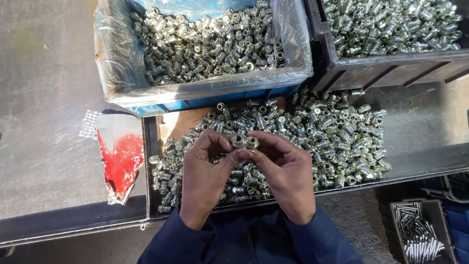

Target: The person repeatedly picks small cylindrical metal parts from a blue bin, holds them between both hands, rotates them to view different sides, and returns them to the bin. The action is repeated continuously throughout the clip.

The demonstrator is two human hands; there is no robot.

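While both hands meet over the tray, the left hand (205, 168) pinches one threaded metal fitting (238, 141) and the right hand (286, 168) pinches another fitting (252, 142), the two touching. Beneath the grip lies a heap of fittings (312, 132) in a dark tray (152, 146); beyond it, a plastic-lined blue bin (205, 49).
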